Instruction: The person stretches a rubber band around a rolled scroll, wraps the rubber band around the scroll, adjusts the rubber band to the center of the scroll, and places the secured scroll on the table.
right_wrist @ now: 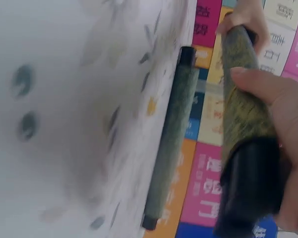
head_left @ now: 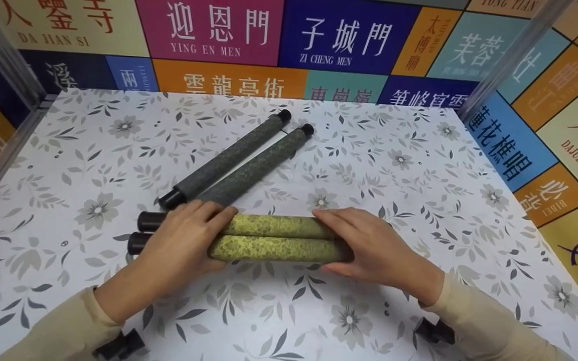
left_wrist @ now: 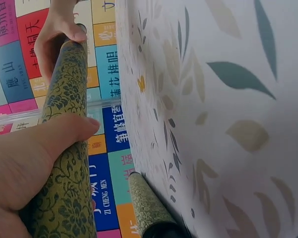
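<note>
A yellow-green patterned scroll (head_left: 274, 248), two rolls side by side with black end knobs, lies crosswise before me in the head view. My left hand (head_left: 183, 238) grips both rolls near the left end, where the knobs (head_left: 151, 221) stick out. At the right end my right hand (head_left: 377, 245) holds them, thumb on the near side and fingers on the far side. Dark floral patterning shows on the scroll (left_wrist: 67, 198) in the left wrist view. From the right wrist, a black end knob (right_wrist: 251, 173) appears beside my right hand (right_wrist: 288, 106).
A grey-green scroll (head_left: 254, 168), also two rolls with black ends, lies slanted behind my left hand on the floral-patterned tabletop (head_left: 349, 301). Panels with large characters (head_left: 208, 30) stand along the back and right side. Black wrist mounts (head_left: 118, 345) sit below both sleeves.
</note>
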A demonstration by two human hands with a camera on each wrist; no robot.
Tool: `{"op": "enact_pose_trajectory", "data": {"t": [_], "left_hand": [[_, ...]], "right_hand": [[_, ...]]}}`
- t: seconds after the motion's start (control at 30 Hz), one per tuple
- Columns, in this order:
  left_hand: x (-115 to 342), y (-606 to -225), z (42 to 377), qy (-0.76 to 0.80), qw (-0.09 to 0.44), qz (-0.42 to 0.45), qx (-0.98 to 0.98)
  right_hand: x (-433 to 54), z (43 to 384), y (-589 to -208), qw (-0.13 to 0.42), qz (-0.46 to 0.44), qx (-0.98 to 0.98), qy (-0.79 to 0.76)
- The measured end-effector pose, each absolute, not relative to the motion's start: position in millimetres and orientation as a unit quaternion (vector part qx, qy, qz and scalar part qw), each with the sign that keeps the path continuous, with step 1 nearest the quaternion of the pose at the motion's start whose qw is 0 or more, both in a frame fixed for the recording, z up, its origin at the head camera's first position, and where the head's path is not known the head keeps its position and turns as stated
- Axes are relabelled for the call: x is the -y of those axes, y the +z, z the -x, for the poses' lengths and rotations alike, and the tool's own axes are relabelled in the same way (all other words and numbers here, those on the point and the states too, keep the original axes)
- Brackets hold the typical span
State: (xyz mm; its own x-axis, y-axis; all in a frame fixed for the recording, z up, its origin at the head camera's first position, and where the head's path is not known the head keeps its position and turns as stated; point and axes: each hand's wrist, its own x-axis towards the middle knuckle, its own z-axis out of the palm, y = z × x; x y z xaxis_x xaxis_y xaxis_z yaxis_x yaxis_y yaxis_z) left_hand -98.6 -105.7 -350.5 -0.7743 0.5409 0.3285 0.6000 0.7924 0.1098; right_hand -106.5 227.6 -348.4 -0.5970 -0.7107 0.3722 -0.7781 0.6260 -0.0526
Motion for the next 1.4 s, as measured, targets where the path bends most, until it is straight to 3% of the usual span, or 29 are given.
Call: {"op": "enact_pose_trajectory", "data": {"t": [0.3,0.53,0.73,0.93,1.1,1.4], "left_hand": [[90.2,-354.2,95.4,-0.084,0.189,0.328,0.922],[101.8,-352.3,96.2,-0.099,0.169,0.303,0.933],[95.0,-351.6,95.9,-0.101,0.161,0.310,0.931],[81.7,-354.6,96.0,-0.084,0.183,0.321,0.925],[85.7,-354.9,96.8,-0.102,0.167,0.316,0.928],[87.3,-356.1,94.1,-0.123,0.166,0.307,0.929]], "right_hand": [[-202.5,103.3,-348.2,0.091,-0.419,0.894,0.128],[-228.4,106.5,-336.8,0.092,-0.405,0.904,0.101],[-215.4,105.3,-343.8,0.105,-0.412,0.895,0.136],[-195.9,103.6,-346.8,0.079,-0.413,0.892,0.163],[-205.2,103.5,-339.4,0.061,-0.409,0.899,0.145],[-209.1,102.4,-342.4,0.110,-0.411,0.898,0.109]]}}
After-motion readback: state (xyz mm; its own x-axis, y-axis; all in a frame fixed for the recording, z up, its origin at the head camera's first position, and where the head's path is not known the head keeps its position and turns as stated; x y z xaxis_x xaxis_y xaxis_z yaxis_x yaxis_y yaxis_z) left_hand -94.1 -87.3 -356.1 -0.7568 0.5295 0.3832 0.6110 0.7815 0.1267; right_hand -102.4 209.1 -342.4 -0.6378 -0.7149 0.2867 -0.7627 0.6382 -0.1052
